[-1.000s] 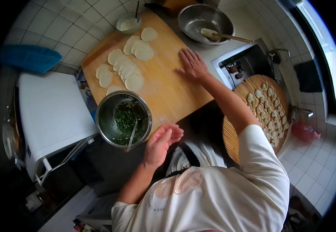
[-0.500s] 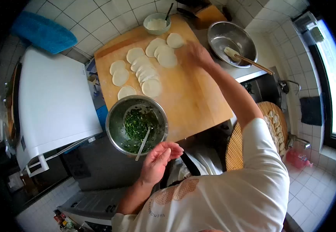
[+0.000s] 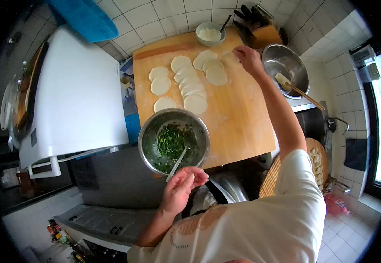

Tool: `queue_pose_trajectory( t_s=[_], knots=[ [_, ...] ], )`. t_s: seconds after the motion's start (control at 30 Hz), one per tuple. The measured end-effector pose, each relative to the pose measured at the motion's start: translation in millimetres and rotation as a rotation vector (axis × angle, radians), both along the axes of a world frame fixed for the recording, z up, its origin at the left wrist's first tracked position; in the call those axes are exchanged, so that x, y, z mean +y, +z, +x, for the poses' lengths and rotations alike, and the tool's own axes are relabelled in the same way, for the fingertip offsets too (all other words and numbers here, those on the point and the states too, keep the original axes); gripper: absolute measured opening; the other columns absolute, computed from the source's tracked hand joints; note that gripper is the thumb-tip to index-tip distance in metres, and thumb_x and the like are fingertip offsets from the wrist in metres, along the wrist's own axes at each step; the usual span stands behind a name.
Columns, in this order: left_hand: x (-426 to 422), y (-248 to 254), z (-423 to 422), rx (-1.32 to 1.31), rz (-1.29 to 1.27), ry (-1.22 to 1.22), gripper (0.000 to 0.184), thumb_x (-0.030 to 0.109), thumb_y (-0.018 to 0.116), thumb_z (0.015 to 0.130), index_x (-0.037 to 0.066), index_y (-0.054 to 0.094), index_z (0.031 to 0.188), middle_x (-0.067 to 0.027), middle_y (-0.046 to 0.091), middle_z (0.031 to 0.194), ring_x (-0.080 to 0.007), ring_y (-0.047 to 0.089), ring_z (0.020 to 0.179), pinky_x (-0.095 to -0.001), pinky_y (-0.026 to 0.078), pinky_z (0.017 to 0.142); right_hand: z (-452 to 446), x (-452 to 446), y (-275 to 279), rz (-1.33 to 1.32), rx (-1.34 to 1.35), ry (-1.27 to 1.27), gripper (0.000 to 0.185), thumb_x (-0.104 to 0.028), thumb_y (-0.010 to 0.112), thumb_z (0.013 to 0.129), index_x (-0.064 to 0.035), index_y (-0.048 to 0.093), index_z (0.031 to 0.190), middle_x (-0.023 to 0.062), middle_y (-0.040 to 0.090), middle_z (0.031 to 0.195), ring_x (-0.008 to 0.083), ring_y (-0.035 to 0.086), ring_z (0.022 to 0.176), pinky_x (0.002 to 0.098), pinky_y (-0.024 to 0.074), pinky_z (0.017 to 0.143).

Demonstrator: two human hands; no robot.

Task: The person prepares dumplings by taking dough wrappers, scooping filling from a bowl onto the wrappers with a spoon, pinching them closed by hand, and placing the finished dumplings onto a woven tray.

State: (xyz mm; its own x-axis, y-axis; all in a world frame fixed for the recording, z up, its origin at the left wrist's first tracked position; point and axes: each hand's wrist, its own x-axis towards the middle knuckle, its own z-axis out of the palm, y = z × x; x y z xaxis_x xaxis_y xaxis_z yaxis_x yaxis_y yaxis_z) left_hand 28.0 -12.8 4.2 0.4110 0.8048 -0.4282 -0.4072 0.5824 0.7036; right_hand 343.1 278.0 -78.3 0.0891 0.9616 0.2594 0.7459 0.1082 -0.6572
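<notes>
My right hand [image 3: 249,60] is over the far right part of the wooden board [image 3: 243,122], fingertips pinched together. A thin pale dough wrapper [image 3: 229,51], blurred and nearly edge-on, shows at those fingertips. Left of it lie other round dough wrappers [image 3: 216,75], some overlapping in a row. My left hand [image 3: 181,186] is half cupped, palm up, with nothing visible in it. It is just in front of a steel bowl [image 3: 144,149] of chopped green filling [image 3: 170,142], close to the handle of the spoon [image 3: 176,164] resting there.
A small bowl [image 3: 211,40] of pale paste and a rolling pin [image 3: 164,50] are at the board's far side. A steel basin [image 3: 302,65] with a wooden-handled spatula stands right, near a knife block [image 3: 267,37]. Filled dumplings [image 3: 315,162] lie on a round tray [image 3: 271,177].
The view has shifted, so the board appears farther right. The single wrapper that lay flat at the far right is now lifted at my right fingertips. My left hand stays near the bowl.
</notes>
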Motion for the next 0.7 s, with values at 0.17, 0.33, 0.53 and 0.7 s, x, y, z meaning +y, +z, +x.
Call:
queue_pose_trajectory(
  t_s=[0.17,0.33,0.53,0.7],
  knots=[
    [14.7,1.0,22.8,-0.216,-0.055,0.061,0.038,0.028,0.043,0.093,-0.001,0.047,0.116,-0.0152,0.057,0.111,-0.0223,0.057,0.100,-0.0339,0.045,0.088,-51.9,-91.1,89.6,-0.224,0.854,0.170,0.019,-0.023,0.052,0.090,-0.0051,0.057,0.092,-0.0003,0.060,0.078,0.0100,0.059,0.070,0.0248,0.0507,0.064],
    [55.4,-6.1,42.3,-0.740,-0.099,0.287,0.043,0.032,0.045,0.092,0.004,0.042,0.124,-0.0153,0.051,0.121,-0.0225,0.050,0.112,-0.0350,0.041,0.094,-121.0,-181.0,117.7,-0.515,1.243,0.382,0.012,-0.017,0.054,0.089,-0.0045,0.054,0.090,0.0033,0.060,0.081,0.0109,0.059,0.072,0.0278,0.0524,0.066],
    [62.2,2.6,24.3,-0.417,0.118,0.493,0.040,0.013,0.054,0.087,0.002,0.042,0.123,-0.0129,0.051,0.120,-0.0215,0.051,0.109,-0.0344,0.043,0.093,-149.6,-217.8,118.4,-0.222,0.642,0.397,0.024,-0.012,0.062,0.083,-0.0009,0.055,0.103,0.0047,0.060,0.082,0.0105,0.058,0.073,0.0253,0.0495,0.062],
    [46.1,1.1,2.9,-0.209,0.096,0.366,0.033,0.007,0.055,0.085,0.001,0.050,0.117,-0.0107,0.055,0.116,-0.0215,0.053,0.109,-0.0346,0.043,0.094,-163.6,-200.5,96.5,-0.122,0.367,0.412,0.012,-0.008,0.063,0.081,-0.0011,0.063,0.090,0.0046,0.062,0.078,0.0083,0.056,0.067,0.0229,0.0470,0.060]
  ],
)
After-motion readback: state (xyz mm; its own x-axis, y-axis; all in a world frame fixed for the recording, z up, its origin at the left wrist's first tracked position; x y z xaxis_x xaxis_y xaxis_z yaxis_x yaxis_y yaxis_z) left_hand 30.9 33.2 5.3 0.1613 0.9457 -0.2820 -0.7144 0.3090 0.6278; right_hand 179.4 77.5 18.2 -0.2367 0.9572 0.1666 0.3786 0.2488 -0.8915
